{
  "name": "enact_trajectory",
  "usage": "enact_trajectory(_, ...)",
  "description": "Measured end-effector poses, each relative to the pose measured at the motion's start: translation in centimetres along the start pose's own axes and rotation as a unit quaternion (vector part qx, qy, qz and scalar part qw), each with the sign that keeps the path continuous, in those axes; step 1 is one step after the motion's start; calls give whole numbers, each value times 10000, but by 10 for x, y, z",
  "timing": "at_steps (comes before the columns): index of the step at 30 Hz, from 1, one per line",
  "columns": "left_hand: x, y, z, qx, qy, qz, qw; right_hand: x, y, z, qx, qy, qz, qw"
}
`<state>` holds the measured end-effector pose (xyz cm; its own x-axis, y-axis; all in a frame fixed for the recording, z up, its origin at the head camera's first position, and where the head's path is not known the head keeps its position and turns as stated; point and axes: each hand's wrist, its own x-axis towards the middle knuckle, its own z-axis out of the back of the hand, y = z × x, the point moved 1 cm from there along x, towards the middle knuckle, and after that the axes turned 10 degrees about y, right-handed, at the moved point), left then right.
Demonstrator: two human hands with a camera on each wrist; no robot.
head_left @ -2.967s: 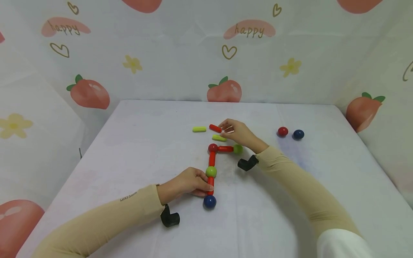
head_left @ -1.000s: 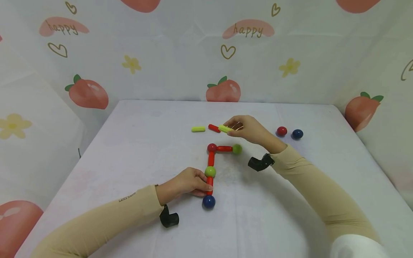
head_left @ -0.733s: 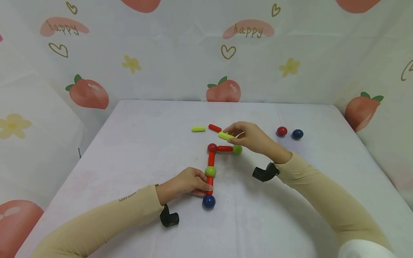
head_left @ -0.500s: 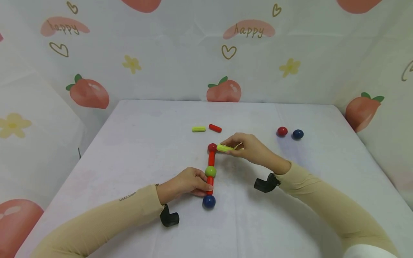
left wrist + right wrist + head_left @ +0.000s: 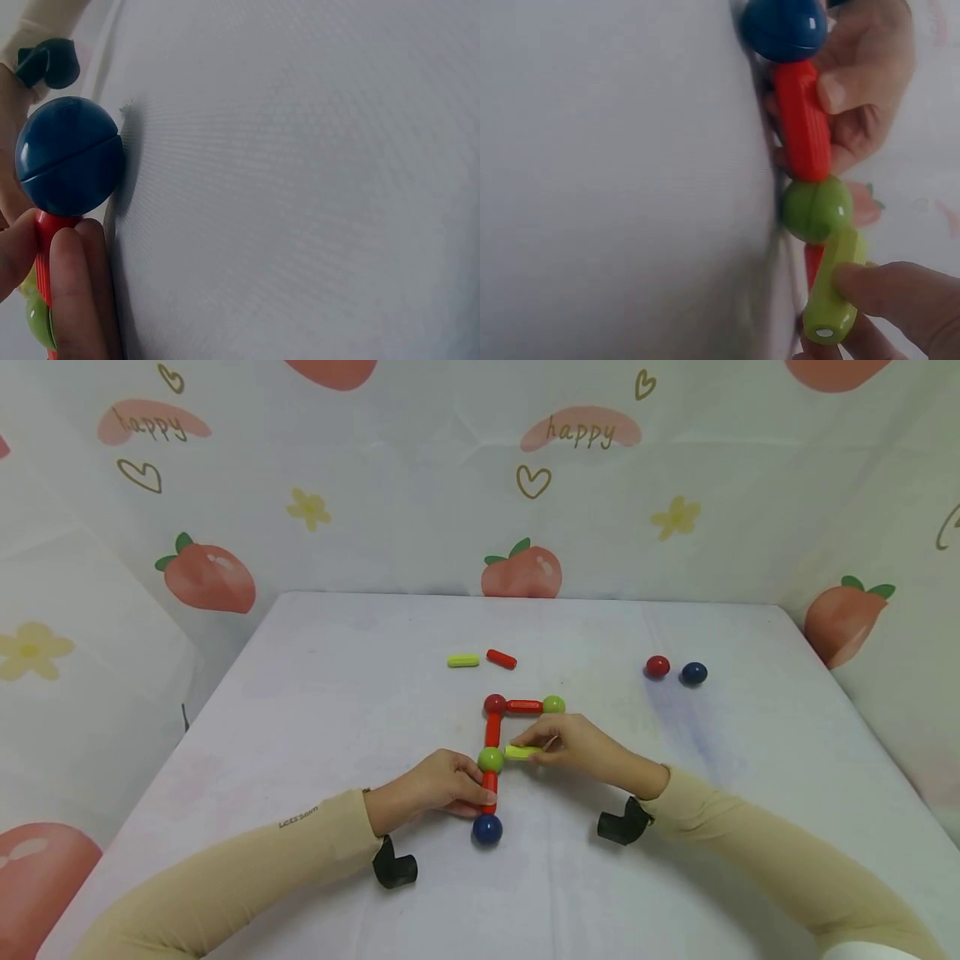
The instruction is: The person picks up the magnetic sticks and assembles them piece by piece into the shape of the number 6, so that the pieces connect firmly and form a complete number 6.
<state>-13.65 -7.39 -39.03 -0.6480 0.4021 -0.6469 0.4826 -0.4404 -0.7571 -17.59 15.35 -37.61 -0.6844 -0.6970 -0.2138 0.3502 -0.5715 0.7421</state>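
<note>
My left hand point(image 5: 438, 783) pinches the lower red rod point(image 5: 490, 791) of a magnetic ball-and-rod chain. That rod runs from a blue ball point(image 5: 487, 829) up to a green ball point(image 5: 491, 760). Above it, another red rod point(image 5: 492, 730) leads to a red ball point(image 5: 495, 704), where a third red rod point(image 5: 523, 707) turns right to a second green ball point(image 5: 553, 705). Between thumb and fingers, my right hand point(image 5: 581, 746) holds a yellow-green rod point(image 5: 834, 289). Its far end is at the middle green ball's right side; whether they touch, I cannot tell.
Behind the chain lie a loose yellow-green rod point(image 5: 462, 661) and a loose red rod point(image 5: 501, 659). Farther right on the white table point(image 5: 337, 693) are a loose red ball point(image 5: 657, 667) and a dark blue ball point(image 5: 693, 673). A printed cloth hangs behind.
My right hand has picked up the yellow-green rod from behind the chain and brought it toward me, past the top red rod, to the middle green ball. The left hand has stayed in place.
</note>
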Motion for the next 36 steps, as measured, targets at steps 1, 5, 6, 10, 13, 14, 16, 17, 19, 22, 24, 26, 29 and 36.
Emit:
enact_trajectory(1, 0, 0, 0, 17, 2, -7, 10000, 0, -1, -1, -15, 29, -12, 10000)
enact_trajectory(5, -1, 0, 0, 27, 22, -42, 10000, 0, -5, -6, -97, 54, -15, 9999)
enact_trajectory(6, -2, 0, 0, 21, 34, -63, 10000, 0, -5, -6, -121, 47, -4, 9999)
enact_trajectory(10, -3, 0, -1, -5, 55, -100, 9999, 0, -5, -7, -197, 28, 61, 9998)
enact_trajectory(13, -2, 0, -1, 1, 47, -90, 9999, 0, -5, -7, -204, 32, 71, 9998)
enact_trajectory(14, -2, 0, -1, 3, 47, -91, 9999, 0, -5, -7, -200, 36, 66, 9998)
enact_trajectory(16, -2, 1, -1, -3, 50, -97, 9999, 1, -6, -7, -187, 48, 57, 9998)
enact_trajectory(17, -2, 1, -1, -9, 49, -95, 9999, 1, -6, -8, -180, 55, 52, 9998)
enact_trajectory(19, -2, 1, -1, -12, 58, -102, 9999, 1, -6, -8, -172, 69, 53, 9998)
enact_trajectory(22, -2, 1, -1, 14, 74, -105, 9999, 1, -7, -8, -154, 82, 72, 9998)
enact_trajectory(24, -2, 0, -1, 41, 81, -102, 9999, 0, -7, -8, -117, 101, 78, 9998)
enact_trajectory(26, -3, 0, -1, 67, 75, -92, 9999, 0, -7, -8, -103, 116, 83, 9998)
enact_trajectory(29, -3, 0, 0, 80, 71, -78, 9999, 0, -7, -8, -119, 130, 85, 9998)
enact_trajectory(36, -3, -1, 0, 111, 48, -47, 9999, 1, -6, -9, -173, 128, 33, 9998)
